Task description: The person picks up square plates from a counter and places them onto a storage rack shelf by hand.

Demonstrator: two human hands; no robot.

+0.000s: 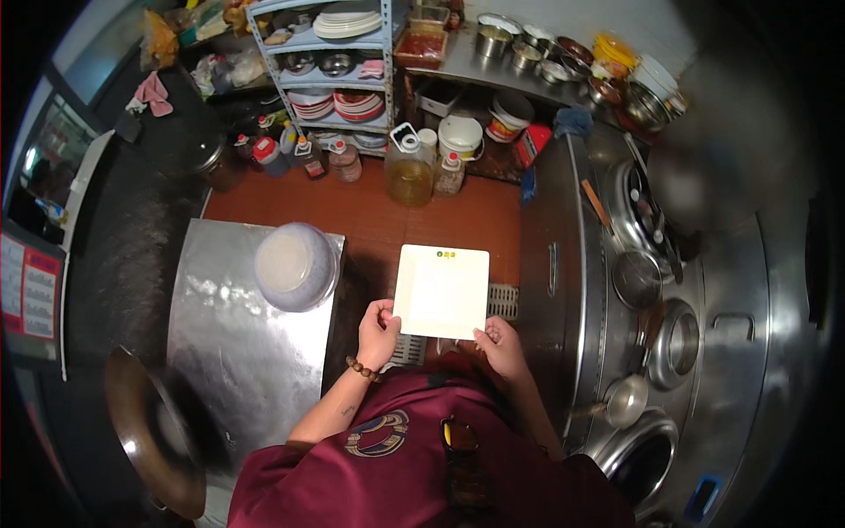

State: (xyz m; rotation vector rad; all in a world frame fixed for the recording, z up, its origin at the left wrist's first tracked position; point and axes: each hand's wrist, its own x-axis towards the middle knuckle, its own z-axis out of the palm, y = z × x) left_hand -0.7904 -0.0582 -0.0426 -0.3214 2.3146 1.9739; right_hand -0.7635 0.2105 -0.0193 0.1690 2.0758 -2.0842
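Note:
A white square plate (443,295), with a small coloured mark near its far edge, is held in front of my body above the floor. My left hand (379,334) grips its near left corner, thumb on top; a brown bead bracelet (363,369) circles that wrist. At the near right corner, my right hand (503,348) is closed on the rim. The fingers beneath the plate are mostly hidden. To the left, a pale round bowl (297,266) with a whitish middle rests on the steel table (233,352), apart from both hands.
A large wok (154,431) stands at the lower left. Along the right runs a steel stove (722,352) with pots, a strainer (637,277) and a ladle (627,401). Shelves (321,44) of dishes stand ahead; an oil jug (410,176) and bottles sit on the red floor (370,216).

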